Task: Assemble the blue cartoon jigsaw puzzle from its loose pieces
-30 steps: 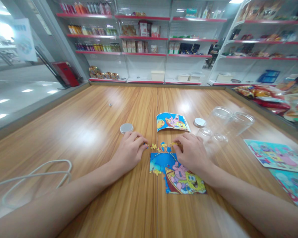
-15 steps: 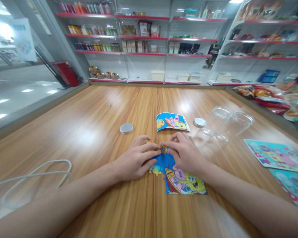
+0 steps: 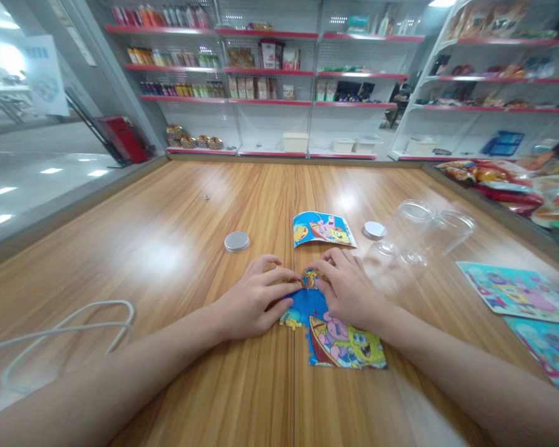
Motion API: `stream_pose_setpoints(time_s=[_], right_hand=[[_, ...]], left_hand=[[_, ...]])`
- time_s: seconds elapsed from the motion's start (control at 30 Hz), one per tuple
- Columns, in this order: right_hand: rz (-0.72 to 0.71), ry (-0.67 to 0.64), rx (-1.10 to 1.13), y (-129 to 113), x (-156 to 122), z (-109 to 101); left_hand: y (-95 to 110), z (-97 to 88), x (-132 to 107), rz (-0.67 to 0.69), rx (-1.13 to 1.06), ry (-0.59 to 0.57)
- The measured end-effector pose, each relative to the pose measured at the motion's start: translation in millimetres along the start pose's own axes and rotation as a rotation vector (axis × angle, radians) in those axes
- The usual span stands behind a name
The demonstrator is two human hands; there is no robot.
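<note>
A partly built cartoon jigsaw puzzle [image 3: 340, 341] lies on the wooden table [image 3: 177, 248] in front of me. My left hand [image 3: 256, 301] and my right hand [image 3: 347, 288] meet at its far edge, fingertips pinched together on small yellow and blue loose puzzle pieces [image 3: 307, 279]. Both hands rest on the table, and the fingers cover most of the pieces. A small reference picture [image 3: 323, 228] of the same cartoon lies just beyond the hands.
Two clear plastic jars [image 3: 419, 233] lie on their sides at the right, with round metal lids [image 3: 237, 241] [image 3: 374, 230] nearby. Finished puzzle sheets [image 3: 522, 292] sit at the right edge, a white cable [image 3: 69, 329] at the left. Snack bags and shop shelves lie beyond.
A second ago my hands were apart, each beside scattered pieces. They came together at the puzzle's far edge and have pressed there with little further motion.
</note>
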State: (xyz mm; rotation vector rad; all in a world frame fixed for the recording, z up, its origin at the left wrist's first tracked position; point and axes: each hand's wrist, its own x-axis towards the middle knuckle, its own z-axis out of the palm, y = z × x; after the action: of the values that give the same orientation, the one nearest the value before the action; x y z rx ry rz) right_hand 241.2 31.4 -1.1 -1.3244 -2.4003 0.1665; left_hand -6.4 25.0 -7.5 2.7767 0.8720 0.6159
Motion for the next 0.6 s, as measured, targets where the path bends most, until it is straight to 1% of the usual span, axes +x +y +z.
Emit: stream_pose_setpoints(time_s=[0.27, 0.4, 0.47, 0.6], right_hand=[[0.028, 0.013, 0.019, -0.2, 1.7, -1.0], [0.018, 0.011, 0.016, -0.4, 1.2, -1.0], [0.007, 0.010, 0.014, 0.7, 0.8, -0.2], [-0.010, 0.023, 0.014, 2.0, -0.1, 1.2]], left_hand=[[-0.2, -0.7, 0.9, 0.007, 0.001, 0.007], [1.4, -1.3, 1.2, 0.011, 0.002, 0.006], [1.5, -1.2, 1.2, -0.005, -0.006, 0.046], [-1.4, 0.2, 1.6, -0.101, -0.001, 0.215]])
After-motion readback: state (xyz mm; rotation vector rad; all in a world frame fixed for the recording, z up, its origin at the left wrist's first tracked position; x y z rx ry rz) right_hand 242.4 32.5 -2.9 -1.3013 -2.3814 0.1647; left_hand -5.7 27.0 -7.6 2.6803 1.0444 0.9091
